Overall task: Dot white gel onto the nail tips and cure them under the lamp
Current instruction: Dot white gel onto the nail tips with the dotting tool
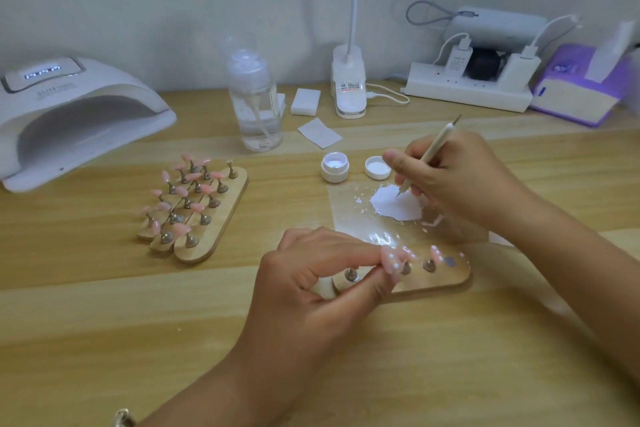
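A pink nail tip (389, 262), already marked with small white dots, is pinched between the thumb and forefinger of the left hand (311, 284) just above a wooden holder (446, 279) that lies on the counter (104, 322) in front of the person; whether the peg under the tip is seated on the holder cannot be told. Two more pink tips on metal pegs are seen on the same holder, to the right of the pinched one. A slim dotting tool (433, 152) is gripped like a pen by the curled fingers (401, 163) of the right hand (464, 180), and its point is lowered into a puddle of white gel (394, 206) spread on a clear sheet (360, 218) just behind the holder. An open gel jar (334, 167) and its lid (376, 167) are set side by side at the far edge of the sheet. Three more wooden boards (204, 218), packed with pink tips on pegs, are laid together to the left, and the curing lamp (79, 114) is placed beyond them at the far left, its display lit. A clear pump bottle (254, 104), a clip-on desk light (349, 87), a power strip (467, 90) and a purple pack (581, 87) are lined up along the wall
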A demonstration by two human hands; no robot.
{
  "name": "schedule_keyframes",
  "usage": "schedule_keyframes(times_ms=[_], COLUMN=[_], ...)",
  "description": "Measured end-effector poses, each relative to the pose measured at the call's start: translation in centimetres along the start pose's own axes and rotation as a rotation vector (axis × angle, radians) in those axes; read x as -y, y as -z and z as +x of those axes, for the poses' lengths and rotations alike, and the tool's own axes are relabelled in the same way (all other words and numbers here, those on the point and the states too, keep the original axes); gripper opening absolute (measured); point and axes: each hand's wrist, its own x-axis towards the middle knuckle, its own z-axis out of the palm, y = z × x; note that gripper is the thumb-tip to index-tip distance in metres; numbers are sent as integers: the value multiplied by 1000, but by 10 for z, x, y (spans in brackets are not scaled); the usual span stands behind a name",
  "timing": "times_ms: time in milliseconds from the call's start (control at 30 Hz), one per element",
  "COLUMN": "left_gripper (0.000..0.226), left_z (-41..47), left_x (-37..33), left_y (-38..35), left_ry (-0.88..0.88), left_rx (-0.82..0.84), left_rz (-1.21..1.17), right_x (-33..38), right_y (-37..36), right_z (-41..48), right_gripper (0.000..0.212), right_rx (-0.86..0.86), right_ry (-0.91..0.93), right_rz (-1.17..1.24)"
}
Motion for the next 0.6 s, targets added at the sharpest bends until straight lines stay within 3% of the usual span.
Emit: schedule_keyframes(times_ms=[600], left_gripper=[3], left_z=[0], left_x=[0], left_y=[0], left_ry=[-8], left_rx=[0], left_rz=[25], right_x=[-5], right_y=[-4], right_z=[-1], right_gripper=[39], right_rx=[-29], right_ry=[-10], right_rz=[-4])
